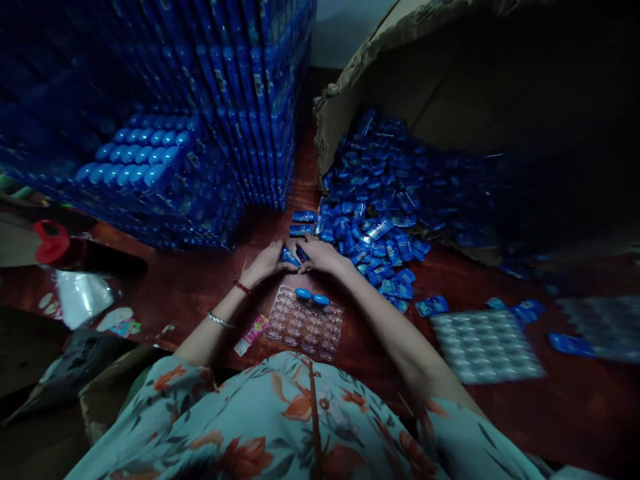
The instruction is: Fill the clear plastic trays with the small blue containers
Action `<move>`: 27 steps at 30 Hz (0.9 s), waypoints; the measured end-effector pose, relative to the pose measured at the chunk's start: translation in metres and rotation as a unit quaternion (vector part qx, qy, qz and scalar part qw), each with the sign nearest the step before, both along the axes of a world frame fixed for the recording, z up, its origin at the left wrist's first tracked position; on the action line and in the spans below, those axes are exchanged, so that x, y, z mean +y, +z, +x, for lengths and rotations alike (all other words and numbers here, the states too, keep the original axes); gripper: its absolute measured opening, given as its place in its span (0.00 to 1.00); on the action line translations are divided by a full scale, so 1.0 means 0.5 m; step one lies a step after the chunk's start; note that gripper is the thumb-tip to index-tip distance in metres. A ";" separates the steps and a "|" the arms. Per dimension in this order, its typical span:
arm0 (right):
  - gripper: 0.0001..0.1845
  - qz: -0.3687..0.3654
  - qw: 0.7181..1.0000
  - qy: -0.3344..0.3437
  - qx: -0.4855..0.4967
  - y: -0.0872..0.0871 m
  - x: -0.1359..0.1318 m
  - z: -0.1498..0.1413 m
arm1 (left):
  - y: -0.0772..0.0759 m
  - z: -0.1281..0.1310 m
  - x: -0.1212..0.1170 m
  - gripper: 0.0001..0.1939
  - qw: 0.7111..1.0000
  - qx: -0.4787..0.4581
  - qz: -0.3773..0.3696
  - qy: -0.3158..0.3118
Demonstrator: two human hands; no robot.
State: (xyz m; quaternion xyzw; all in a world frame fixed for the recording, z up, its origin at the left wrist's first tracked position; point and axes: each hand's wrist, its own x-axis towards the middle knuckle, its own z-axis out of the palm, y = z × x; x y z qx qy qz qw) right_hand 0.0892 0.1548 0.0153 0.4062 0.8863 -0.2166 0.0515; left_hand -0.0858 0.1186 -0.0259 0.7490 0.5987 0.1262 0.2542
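My left hand (265, 263) and my right hand (320, 255) meet over the red-brown table (200, 287), fingers closed. Each pinches a small blue packet: one (289, 257) in the left, one (302, 254) in the right. Just below them lies a clear plastic blister tray (305, 325) with two blue oval pieces (312, 296) seated in its top row. The other cavities look empty. A heap of loose blue packets (380, 220) spills from a torn cardboard box (450, 73) to the right of my hands.
Tall stacks of filled blue trays (200, 120) rise at the back left. More clear trays (485, 347) lie at right with stray packets. A dark bottle with a red cap (55, 243), a plastic bag and a small pink wrapper (253, 333) lie at left.
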 end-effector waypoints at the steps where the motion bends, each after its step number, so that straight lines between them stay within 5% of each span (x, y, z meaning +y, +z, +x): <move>1: 0.28 0.004 1.000 -0.011 0.026 -0.002 -0.011 0.016 | 0.000 -0.007 -0.011 0.21 1.000 -0.026 0.008 0.003; 4: 0.15 0.032 0.980 -0.100 0.170 -0.009 -0.070 0.093 | 0.014 -0.037 -0.070 0.13 0.993 -0.109 0.029 0.031; 6: 0.12 0.044 0.936 -0.203 0.284 -0.012 -0.128 0.156 | 0.032 -0.057 -0.126 0.12 0.987 -0.147 0.035 0.062; 9: 0.14 -0.039 0.864 -0.332 0.376 -0.016 -0.231 0.225 | 0.061 -0.065 -0.209 0.10 0.981 -0.177 0.012 0.079; 11: 0.15 -0.082 0.842 -0.359 0.395 -0.022 -0.294 0.236 | 0.070 -0.048 -0.247 0.10 0.979 -0.195 -0.002 0.064; 15: 0.09 0.006 0.878 -0.298 0.375 -0.052 -0.360 0.189 | 0.058 0.015 -0.267 0.08 0.979 -0.195 0.061 0.025; 20: 0.15 0.103 0.946 -0.125 0.281 -0.079 -0.346 0.157 | 0.035 0.046 -0.250 0.13 0.984 -0.106 0.129 -0.063; 27: 0.16 0.110 0.982 -0.099 0.117 -0.038 -0.311 0.153 | 0.023 0.033 -0.221 0.16 0.965 -0.076 0.212 -0.137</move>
